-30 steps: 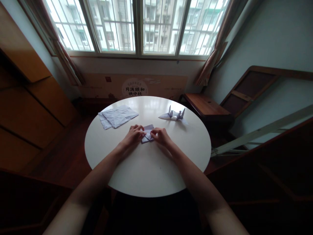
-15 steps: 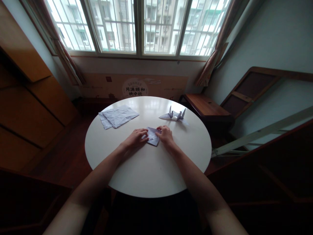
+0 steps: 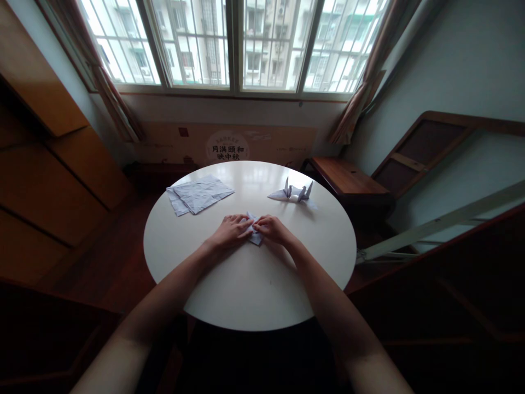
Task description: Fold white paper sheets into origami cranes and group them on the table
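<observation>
Folded paper (image 3: 256, 237), narrower now, under left hand (image 3: 230, 230), right hand (image 3: 275, 230) (each grip on it)

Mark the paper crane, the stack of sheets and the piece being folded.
paper crane (image 3: 292, 193), head view, its body.
stack of sheets (image 3: 202, 193), head view, middle of top sheet.
piece being folded (image 3: 256, 238), head view, its exposed near corner.

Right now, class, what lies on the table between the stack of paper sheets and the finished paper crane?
Nothing: the head view shows only bare white tabletop between the paper sheets and the paper crane.
</observation>
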Tool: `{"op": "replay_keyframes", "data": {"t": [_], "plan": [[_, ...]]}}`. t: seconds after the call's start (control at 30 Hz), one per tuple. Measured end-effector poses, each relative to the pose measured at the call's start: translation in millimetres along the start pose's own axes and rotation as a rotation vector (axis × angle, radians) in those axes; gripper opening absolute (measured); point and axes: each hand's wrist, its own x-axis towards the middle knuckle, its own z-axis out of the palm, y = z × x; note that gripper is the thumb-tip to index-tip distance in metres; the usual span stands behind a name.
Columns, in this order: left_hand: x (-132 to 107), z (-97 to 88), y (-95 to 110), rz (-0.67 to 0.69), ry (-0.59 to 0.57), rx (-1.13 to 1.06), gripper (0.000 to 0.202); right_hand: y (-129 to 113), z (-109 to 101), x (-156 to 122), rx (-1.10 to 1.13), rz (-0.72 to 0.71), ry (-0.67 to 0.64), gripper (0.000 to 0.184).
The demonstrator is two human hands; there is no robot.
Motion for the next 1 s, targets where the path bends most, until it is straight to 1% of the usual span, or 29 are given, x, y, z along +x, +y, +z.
{"op": "replay_keyframes", "data": {"t": [0.07, 0.13, 0.2, 0.23, 0.33, 0.43, 0.47, 0.5, 0.63, 0.67, 0.73, 0.83, 0.93, 1.0], "plan": [[1, 2.3, 1, -0.011, 0.014, 0.012, 0.042, 0, -2, 0, 0.008, 0.004, -0.006, 0.018], [2, 3.1, -1, -0.012, 0.059, -0.007, 0.038, 1, -2, -1, 0.022, 0.005, -0.014, 0.017], [2, 2.0, -5, 0.027, 0.104, -0.067, 0.031, 3, -2, -2, 0.027, -0.003, -0.028, 0.018], [2, 0.8, -8, 0.065, 0.109, -0.119, 0.03, 4, -2, -2, 0.024, -0.007, -0.037, 0.019], [0, -4.8, -16, 0.177, 0.043, -0.327, 0.027, 6, -3, -3, 0.009, -0.017, -0.065, 0.021], [-2, -10.1, -20, 0.178, -0.005, -0.434, 0.048, 6, -5, -5, 0.006, -0.022, -0.088, 0.021], [-2, -11.3, -20, 0.169, -0.006, -0.442, 0.051, 6, -6, -5, 0.005, -0.024, -0.096, 0.022], [-2, -12.1, -20, 0.164, -0.004, -0.443, 0.05, 6, -7, -5, 0.005, -0.025, -0.101, 0.023], [-2, -13.2, -15, 0.172, 0.026, -0.433, 0.034, 5, -7, -5, -0.016, -0.027, -0.119, 0.036], [-2, -13.3, -14, 0.175, 0.038, -0.43, 0.029, 5, -6, -5, -0.025, -0.028, -0.121, 0.036], [-2, -13.7, -12, 0.177, 0.064, -0.416, 0.023, 5, -4, -4, -0.046, -0.016, -0.108, 0.028], [-1, -13.0, -11, 0.176, 0.099, -0.369, 0.021, 4, 1, -2, -0.081, 0.045, -0.05, 0.012], [-1, -8.8, -12, 0.146, 0.136, -0.336, 0.018, 3, 5, 0, -0.138, 0.128, -0.014, 0.012], [0, -4.4, -14, 0.085, 0.16, -0.367, 0.018, 2, 6, 2, -0.168, 0.184, -0.007, 0.016]]}}
